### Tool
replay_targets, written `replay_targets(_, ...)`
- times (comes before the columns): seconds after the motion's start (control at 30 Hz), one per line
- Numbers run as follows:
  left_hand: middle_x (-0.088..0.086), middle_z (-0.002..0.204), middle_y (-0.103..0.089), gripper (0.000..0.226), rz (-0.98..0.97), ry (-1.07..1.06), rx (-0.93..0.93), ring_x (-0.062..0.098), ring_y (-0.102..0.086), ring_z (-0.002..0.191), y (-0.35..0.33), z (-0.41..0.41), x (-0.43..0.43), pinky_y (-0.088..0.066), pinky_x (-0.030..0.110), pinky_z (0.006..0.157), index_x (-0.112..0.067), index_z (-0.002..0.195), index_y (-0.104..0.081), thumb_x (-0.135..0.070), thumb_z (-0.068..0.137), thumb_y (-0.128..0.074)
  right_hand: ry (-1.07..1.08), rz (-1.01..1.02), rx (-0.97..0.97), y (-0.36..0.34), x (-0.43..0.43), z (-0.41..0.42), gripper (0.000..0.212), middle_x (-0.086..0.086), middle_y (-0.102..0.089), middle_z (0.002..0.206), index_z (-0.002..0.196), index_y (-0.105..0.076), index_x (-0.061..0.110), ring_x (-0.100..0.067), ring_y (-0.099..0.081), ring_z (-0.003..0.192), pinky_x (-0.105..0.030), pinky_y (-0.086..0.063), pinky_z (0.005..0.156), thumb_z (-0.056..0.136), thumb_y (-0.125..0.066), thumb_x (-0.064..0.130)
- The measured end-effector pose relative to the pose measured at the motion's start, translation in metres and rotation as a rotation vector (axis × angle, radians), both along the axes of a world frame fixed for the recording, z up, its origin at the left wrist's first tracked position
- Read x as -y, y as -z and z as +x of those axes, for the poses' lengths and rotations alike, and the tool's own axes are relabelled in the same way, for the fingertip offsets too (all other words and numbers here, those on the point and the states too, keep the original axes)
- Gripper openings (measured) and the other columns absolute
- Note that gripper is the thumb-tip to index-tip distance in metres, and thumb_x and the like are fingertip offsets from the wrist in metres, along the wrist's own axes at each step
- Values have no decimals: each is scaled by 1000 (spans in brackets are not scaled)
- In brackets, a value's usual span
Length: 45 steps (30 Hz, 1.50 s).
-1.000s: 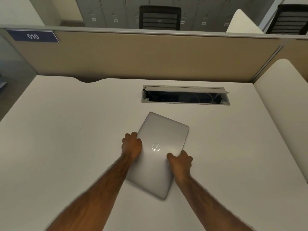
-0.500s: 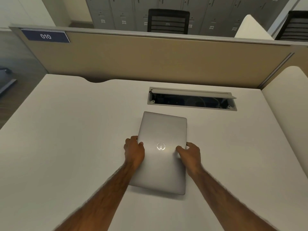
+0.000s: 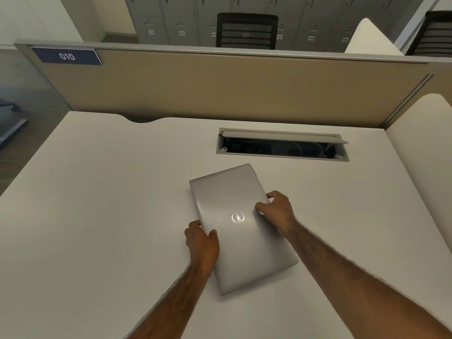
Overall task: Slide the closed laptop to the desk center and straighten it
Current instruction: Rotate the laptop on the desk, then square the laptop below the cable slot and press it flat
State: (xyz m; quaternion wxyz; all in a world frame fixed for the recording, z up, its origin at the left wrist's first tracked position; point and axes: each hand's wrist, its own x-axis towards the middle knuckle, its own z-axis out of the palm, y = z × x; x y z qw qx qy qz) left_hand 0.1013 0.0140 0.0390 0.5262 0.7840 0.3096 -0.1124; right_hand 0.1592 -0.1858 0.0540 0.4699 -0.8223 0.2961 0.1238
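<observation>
Your left hand (image 3: pixel 202 242) clasps the left long edge of the closed silver metal laptop (image 3: pixel 241 226), your right hand (image 3: pixel 277 211) the right edge. It lies flat on the white desk (image 3: pixel 97 216) (skewed, far end tilted leftward), near the open grey cable hatch (image 3: pixel 282 145).

Single head-worn wide-angle view, looking forward and steeply down over the pale, matte white surface (image 3: pixel 102 216) from close range. Both forearms enter from the lower frame edge; the tan fabric partition panel (image 3: pixel 220 89) crosses the upper frame, with grey lockers (image 3: pixel 181 18) beyond it.
</observation>
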Motion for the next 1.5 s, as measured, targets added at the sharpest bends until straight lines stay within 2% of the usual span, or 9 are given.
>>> replay_targets(0.13,14,141,-45,51,-34,-38,-18,39,-49,130,-2,-9,5,-45,52,110,-7,138,-45,-7,90,-62,-82,-38,-6,-1,-2,13,45,-3,-72,111,104,-64,27,-25,-70,96,-43,-61,86,61,-72,39)
replay_targets(0.27,13,138,-44,52,-74,-88,-43,39,-50,128,-4,-19,8,-47,54,108,-5,135,-46,-6,86,-63,-185,-97,-24,2,-7,24,61,-6,-66,122,116,-64,25,-28,-65,108,-46,-57,94,62,-76,49)
replay_targets(0.4,13,137,-43,52,-105,-132,-56,39,-50,128,-4,-28,13,-47,52,109,-4,135,-45,-7,87,-64,-278,-139,-29,4,-10,32,69,-7,-66,126,124,-64,21,-29,-64,111,-47,-56,97,64,-80,52)
replay_targets(0.9,6,124,-41,48,-210,-154,-116,34,-51,124,-2,-49,23,-45,48,111,-5,130,-44,-10,88,-65,-402,-199,-56,18,-12,42,65,-7,-61,134,126,-65,22,-28,-58,121,-46,-51,103,70,-83,50)
replay_targets(1.1,14,136,-43,49,-170,-115,-166,36,-51,125,4,-45,16,-46,46,109,-1,133,-45,-15,90,-65,-368,-171,-26,23,-12,35,63,-7,-63,129,124,-67,24,-28,-60,120,-47,-51,104,70,-83,50)
replay_targets(1.23,19,143,-41,56,0,-83,-152,41,-46,132,-1,-31,6,-42,43,108,0,141,-43,-15,91,-62,-213,-77,42,23,-1,14,50,-9,-70,119,122,-71,17,-27,-68,107,-44,-54,98,77,-82,37)
replay_targets(1.37,20,153,-36,75,267,24,-3,42,-39,140,-12,1,-15,-31,46,118,-1,156,-31,-16,91,-64,29,-207,162,25,21,-33,37,-12,-64,126,119,-72,16,-31,-61,119,-44,-48,105,84,-77,27)
replay_targets(1.43,18,155,-35,73,369,119,71,40,-38,142,-12,20,-29,-28,46,120,-1,156,-32,-18,93,-63,141,-268,147,28,28,-61,38,-16,-60,127,122,-71,15,-36,-57,123,-43,-45,103,84,-75,23)
replay_targets(1.5,17,156,-35,70,440,226,100,38,-38,143,-9,40,-43,-29,45,120,-2,156,-35,-20,94,-61,214,-239,91,33,29,-85,46,-21,-58,127,128,-66,11,-41,-55,123,-44,-44,104,84,-76,20)
